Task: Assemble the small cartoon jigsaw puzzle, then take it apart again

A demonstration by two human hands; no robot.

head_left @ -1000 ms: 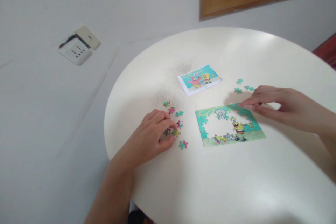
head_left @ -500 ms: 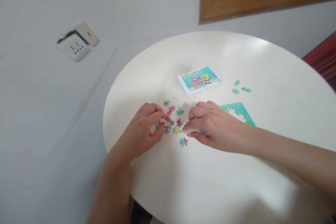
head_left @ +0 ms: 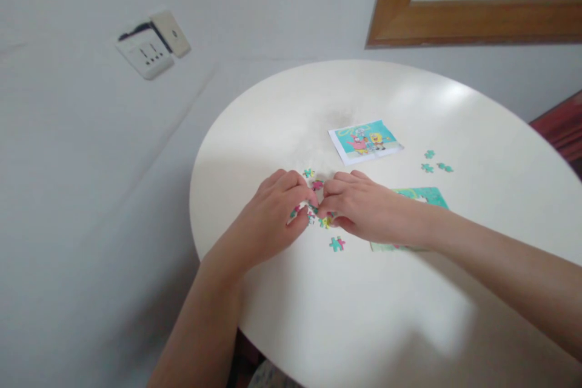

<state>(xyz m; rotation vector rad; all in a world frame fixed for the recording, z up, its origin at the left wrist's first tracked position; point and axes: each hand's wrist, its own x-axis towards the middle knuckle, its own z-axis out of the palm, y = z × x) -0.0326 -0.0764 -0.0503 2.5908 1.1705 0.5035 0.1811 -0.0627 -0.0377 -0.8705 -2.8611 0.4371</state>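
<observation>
Loose jigsaw puzzle pieces (head_left: pixel 324 222) in teal, pink and yellow lie in a small cluster on the white round table (head_left: pixel 282 315). My left hand (head_left: pixel 277 209) is at the cluster's left, its thumb and forefinger apart with puzzle pieces showing between them. From the right, my right hand (head_left: pixel 359 206) reaches in, its fingers curled and its thumb and forefinger on a puzzle piece. The fingertips of both hands nearly meet and partly cover the cluster. Under my right forearm lies the partly assembled jigsaw puzzle (head_left: pixel 434 196), much of it hidden.
A printed reference picture (head_left: pixel 366 142) with cartoon figures lies behind the hands. Several teal puzzle pieces (head_left: pixel 427 167) sit apart at the right. A teal-and-pink puzzle piece (head_left: pixel 337 244) lies in front of the cluster. A wall socket (head_left: pixel 148 51) is at the left.
My hands have come together over the cluster, with my right fingertips now down among the pieces. The camera view has shifted, so the table and wall appear displaced.
</observation>
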